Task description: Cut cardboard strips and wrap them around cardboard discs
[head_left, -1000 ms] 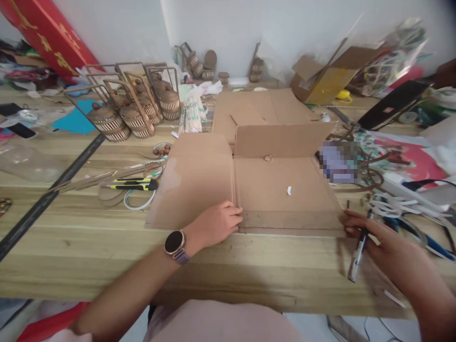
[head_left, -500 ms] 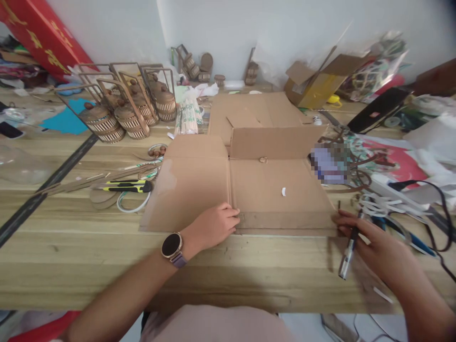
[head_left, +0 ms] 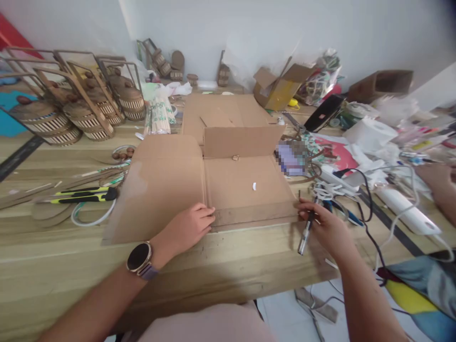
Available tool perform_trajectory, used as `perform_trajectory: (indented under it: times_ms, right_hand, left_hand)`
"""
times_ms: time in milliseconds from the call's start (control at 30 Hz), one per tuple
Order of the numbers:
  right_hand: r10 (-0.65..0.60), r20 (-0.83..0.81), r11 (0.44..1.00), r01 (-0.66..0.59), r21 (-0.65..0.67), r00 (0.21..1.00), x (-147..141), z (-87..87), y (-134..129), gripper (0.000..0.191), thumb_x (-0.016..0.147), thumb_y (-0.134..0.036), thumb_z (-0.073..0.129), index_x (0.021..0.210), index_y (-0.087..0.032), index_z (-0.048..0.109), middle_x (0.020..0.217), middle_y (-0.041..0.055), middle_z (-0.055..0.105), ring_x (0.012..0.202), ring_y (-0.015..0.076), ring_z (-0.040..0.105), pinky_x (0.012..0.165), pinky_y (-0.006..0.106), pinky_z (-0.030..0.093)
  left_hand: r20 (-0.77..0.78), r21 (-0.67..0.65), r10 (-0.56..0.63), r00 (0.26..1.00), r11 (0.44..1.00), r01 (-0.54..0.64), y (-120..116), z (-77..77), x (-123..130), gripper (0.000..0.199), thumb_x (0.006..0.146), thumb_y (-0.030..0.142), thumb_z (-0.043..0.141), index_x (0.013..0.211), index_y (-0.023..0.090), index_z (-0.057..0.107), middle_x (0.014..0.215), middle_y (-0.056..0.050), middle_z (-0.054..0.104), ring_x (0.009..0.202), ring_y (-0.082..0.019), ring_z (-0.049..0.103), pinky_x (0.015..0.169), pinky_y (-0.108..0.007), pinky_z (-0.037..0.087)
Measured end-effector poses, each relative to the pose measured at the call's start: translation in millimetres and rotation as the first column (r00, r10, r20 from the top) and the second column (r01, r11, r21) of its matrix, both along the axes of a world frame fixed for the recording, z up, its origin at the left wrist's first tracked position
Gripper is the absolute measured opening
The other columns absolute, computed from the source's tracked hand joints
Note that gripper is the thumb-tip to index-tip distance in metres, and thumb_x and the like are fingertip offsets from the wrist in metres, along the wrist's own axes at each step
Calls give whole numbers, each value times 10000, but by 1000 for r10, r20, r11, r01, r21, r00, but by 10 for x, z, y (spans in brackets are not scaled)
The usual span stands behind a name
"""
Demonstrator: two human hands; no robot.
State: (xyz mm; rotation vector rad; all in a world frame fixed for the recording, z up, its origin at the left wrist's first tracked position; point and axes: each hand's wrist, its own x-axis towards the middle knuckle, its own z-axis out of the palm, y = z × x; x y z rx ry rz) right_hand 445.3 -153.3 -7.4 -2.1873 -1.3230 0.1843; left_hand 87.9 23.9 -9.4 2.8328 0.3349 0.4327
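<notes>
A flattened cardboard box point(head_left: 164, 185) lies unfolded on the wooden table, with one flap point(head_left: 244, 141) standing up at its far side. My left hand point(head_left: 190, 225), a watch point(head_left: 139, 257) on its wrist, has its fingers curled at the cardboard's front edge, near the middle crease. At the front right corner, my right hand point(head_left: 326, 225) touches the cardboard with its fingertips. It also holds a black and silver pen point(head_left: 306, 233), tilted with its silver end toward me. A small white scrap point(head_left: 254, 186) sits on the right panel.
Lidded bamboo baskets point(head_left: 89, 118) with tall handles crowd the left. Closer is a yellow-green utility knife point(head_left: 83, 194). Cords, a power strip point(head_left: 408, 209) and blue-handled pliers point(head_left: 344, 211) lie to the right. Another person's hand point(head_left: 436, 183) is at the right edge. An open carton point(head_left: 281, 88) stands behind.
The view has swung to the right, so the scene sits further left. Another person's hand now shows at the right edge. Both my hands stay at the same spots on the cardboard.
</notes>
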Motion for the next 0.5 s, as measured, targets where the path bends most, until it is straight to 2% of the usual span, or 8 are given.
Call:
perform_trajectory:
  times_ms: [167, 300, 500]
  right_hand:
    - [-27, -35, 1000, 28, 7, 999, -36, 34, 4, 230, 796, -400, 554, 926, -259, 683, 1255, 70, 697, 1017, 276, 702, 890, 448, 532]
    - [-48, -82, 998, 50, 28, 995, -44, -12, 5, 237, 798, -404, 553, 933, -249, 670, 1262, 81, 691, 959, 251, 714, 847, 419, 555]
    - [-55, -181, 995, 69, 72, 982, 11, -111, 18, 302, 743, -482, 591, 924, -249, 656, 1239, 93, 694, 1078, 266, 679, 957, 437, 517]
  left_hand:
    - [-2, -3, 4, 1000, 1000, -4, -3, -4, -6, 193, 965, 178, 540, 1066, 139, 700, 1225, -106, 694, 1070, -220, 608, 908, -361, 526]
    - [0, -12, -3, 1000, 1000, 3, 0, -22, -7, 188, 959, 174, 552, 1074, 130, 695, 1232, -114, 690, 1080, -223, 607, 913, -368, 528]
    - [-48, -22, -4, 999, 1000, 3, 5, -5, 20, 162, 941, 173, 592, 1046, 118, 702, 1228, -119, 692, 1082, -225, 610, 948, -382, 520]
